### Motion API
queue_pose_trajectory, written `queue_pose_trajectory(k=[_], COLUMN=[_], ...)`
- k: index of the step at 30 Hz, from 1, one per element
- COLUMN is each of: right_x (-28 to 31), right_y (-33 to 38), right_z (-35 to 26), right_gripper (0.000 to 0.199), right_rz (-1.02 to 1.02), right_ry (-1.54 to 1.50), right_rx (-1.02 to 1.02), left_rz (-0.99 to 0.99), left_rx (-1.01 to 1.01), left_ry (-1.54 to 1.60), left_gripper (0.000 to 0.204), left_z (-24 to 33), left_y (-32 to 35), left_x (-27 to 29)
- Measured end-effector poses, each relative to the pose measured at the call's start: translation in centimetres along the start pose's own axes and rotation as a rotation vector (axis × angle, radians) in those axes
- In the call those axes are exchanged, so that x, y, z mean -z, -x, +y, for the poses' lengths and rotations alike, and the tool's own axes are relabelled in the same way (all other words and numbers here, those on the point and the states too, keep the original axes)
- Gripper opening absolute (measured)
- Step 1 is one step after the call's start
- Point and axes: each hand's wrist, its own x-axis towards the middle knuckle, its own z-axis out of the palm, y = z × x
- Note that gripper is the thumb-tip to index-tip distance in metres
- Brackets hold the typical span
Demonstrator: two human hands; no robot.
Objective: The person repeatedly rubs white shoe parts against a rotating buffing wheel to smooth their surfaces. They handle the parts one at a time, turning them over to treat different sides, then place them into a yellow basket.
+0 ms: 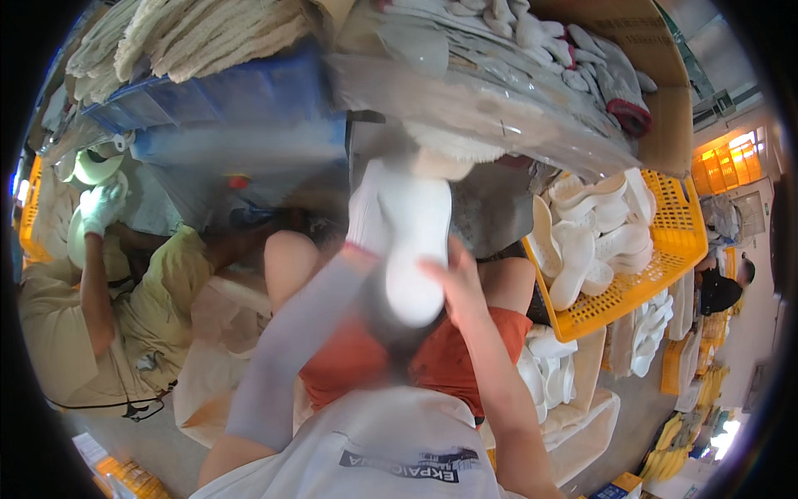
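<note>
A smooth white shoe (416, 287), its sole turned up toward me, is held over my lap and partly blurred. My left hand (371, 208), in a white glove below a grey sleeve, closes on the shoe's left side; its fingertips are hidden behind it. My bare right hand (463, 287) grips the right edge near the rounded lower end, thumb on the surface. Just beyond the shoe's far end is a fluffy white pad or wheel (461, 143), too blurred to tell whether they touch.
To the right stands a yellow crate (686, 245) of white shoes (573, 258); more shoes (549, 378) lie below. Ahead are a cardboard box (669, 100) with gloves (544, 37) and a blue bin (224, 91). At left, a co-worker's gloved hand (104, 204) holds a white piece.
</note>
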Motion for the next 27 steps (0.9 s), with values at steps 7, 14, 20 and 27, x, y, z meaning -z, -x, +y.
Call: queue_pose_trajectory(k=[7, 14, 20, 27], right_x=[1.0, 0.7, 7.0, 11.8], right_y=[1.6, 1.9, -2.7, -5.7], right_z=[-0.8, 5.1, 7.2, 3.8], right_gripper=[0.067, 0.108, 0.076, 0.055], right_rz=[-0.079, -0.024, 0.261, -0.396], right_ry=[0.312, 0.555, 0.571, -0.185], right_rx=[0.324, 0.482, 0.19, -0.191], left_rz=[0.054, -0.212, -0.116, -1.071], left_rx=[0.293, 0.562, 0.375, -0.26], left_ry=[0.621, 0.271, -0.387, -1.175], left_gripper=[0.038, 0.046, 0.068, 0.087], left_z=[-2.6, -5.1, -2.3, 0.8], left_y=[-0.8, -2.7, -2.0, 6.2], left_x=[2.5, 0.7, -1.0, -8.1])
